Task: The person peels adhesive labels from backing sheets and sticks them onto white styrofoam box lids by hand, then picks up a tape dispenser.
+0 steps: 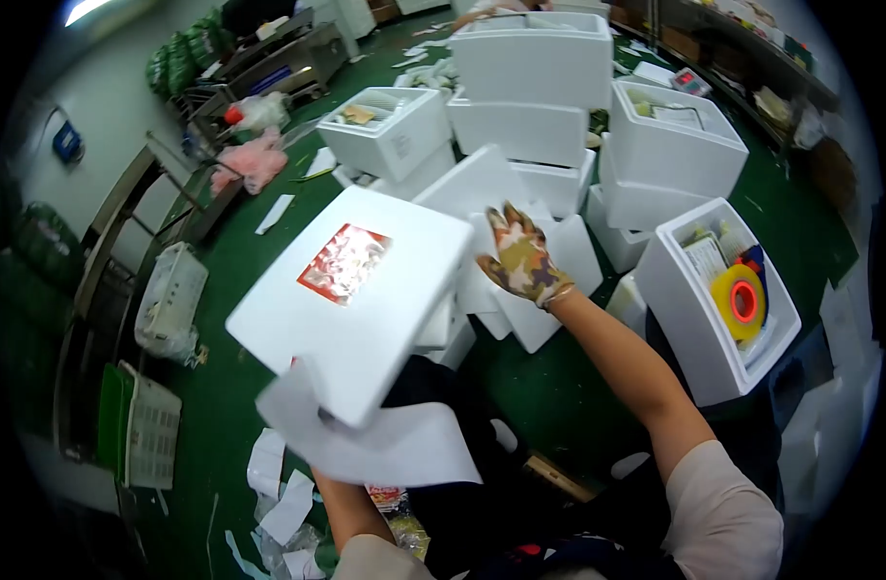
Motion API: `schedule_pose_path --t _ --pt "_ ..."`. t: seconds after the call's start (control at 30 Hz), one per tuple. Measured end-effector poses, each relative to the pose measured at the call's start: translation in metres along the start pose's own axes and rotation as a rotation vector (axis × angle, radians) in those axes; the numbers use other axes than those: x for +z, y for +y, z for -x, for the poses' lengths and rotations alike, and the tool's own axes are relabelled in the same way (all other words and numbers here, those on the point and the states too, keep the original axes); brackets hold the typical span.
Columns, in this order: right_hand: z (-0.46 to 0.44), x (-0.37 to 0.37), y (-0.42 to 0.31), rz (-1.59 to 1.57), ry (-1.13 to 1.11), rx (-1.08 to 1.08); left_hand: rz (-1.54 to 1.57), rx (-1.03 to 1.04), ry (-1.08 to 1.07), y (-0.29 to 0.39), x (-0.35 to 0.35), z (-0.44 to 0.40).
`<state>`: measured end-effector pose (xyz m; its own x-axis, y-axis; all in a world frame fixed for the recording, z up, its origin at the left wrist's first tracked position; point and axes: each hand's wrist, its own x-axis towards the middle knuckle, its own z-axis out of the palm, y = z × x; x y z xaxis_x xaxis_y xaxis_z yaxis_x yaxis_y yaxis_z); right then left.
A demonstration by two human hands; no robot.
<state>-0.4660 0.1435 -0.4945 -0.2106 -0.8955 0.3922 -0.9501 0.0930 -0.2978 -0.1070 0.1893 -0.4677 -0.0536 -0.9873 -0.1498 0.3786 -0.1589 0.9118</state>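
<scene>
White foam lid [390,314], raised and tilted in front of the person's body, a red-edged shiny label [346,263] on its upward face. White sheet [404,449], curled, hangs at the lid's near corner and overlaps it. Left forearm [351,512] runs up behind the sheet. Left hand hidden by sheet and lid; cannot tell how its grip stands. Paper scraps [286,507] and clear plastic on the floor, just beside the left forearm.

Right hand [522,253] in a camouflage-patterned glove, arm stretched forward. Grip wide, fingers spread, just beside the lid's far right edge. In view it overlaps the loose white panels [544,324]; whether it touches them, cannot tell.

To the right, a tilted open foam box [689,319] holds a yellow tape roll [723,298] with a red core. Left side: two pale crates [155,435] [177,295] on the green floor.

Farther out, stacked foam boxes [530,68] ahead, more on either side. Pink plastic bag [253,162] to the far left; beyond it, filled green sacks [187,56] by the wall.
</scene>
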Motion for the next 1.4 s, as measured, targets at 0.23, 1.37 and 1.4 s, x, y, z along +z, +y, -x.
schedule_pose_path --t 0.23,1.37,1.4 --pt "0.037 0.002 -0.02 -0.375 -0.028 -0.013 0.546 -0.424 -0.319 -0.124 -0.084 -0.156" --pt "0.202 -0.134 -0.039 -0.385 0.235 0.254 0.081 -0.155 -0.314 -0.105 0.163 0.094" --pt "0.21 -0.132 -0.045 -0.579 0.095 0.263 0.097 -0.13 -0.267 -0.108 0.165 0.098"
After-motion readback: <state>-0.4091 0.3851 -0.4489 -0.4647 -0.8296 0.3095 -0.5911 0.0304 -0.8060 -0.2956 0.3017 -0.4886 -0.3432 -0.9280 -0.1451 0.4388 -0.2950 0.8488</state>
